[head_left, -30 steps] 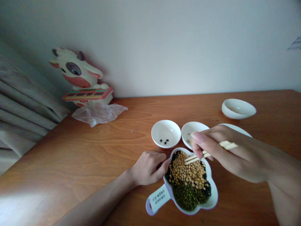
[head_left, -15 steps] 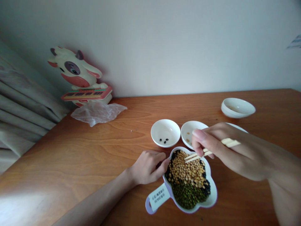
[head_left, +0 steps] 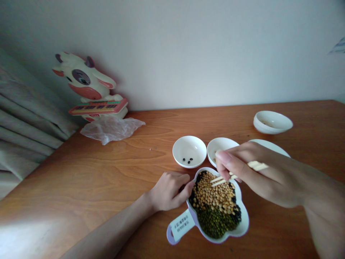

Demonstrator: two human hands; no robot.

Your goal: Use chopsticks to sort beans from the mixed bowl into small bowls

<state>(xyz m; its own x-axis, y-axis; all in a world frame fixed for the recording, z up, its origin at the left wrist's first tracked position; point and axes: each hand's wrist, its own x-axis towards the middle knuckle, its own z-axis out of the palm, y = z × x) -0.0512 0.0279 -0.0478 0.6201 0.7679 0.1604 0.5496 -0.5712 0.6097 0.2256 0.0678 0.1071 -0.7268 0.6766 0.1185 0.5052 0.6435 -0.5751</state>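
Note:
A white-and-purple scoop-shaped tray (head_left: pixel 244 230) with a labelled handle holds yellow beans (head_left: pixel 212 196), green beans (head_left: pixel 218 221) and black beans (head_left: pixel 237 216). My left hand (head_left: pixel 172 190) grips the tray's left rim between thumb and fingers. Wooden chopsticks (head_left: pixel 222 180) are pinched in my right hand (head_left: pixel 258 172), their tips touching the yellow beans near the top of the tray. Behind it, a white bowl (head_left: pixel 179 145) contains a few black beans. Beside that, another white bowl (head_left: pixel 219 142) with yellow beans is partly hidden by my right hand.
Largely covered by my right hand is a third white dish (head_left: pixel 272 144). Farther back at the right stands a white bowl (head_left: pixel 285 125). A cow toy keyboard (head_left: pixel 99 106) leans at the wall on the left, with a crumpled clear plastic bag (head_left: pixel 111 130) before it.
My right hand has shifted slightly left with the chopsticks, whose tips have moved a little over the yellow beans. More of the third dish shows. My left hand stays on the tray.

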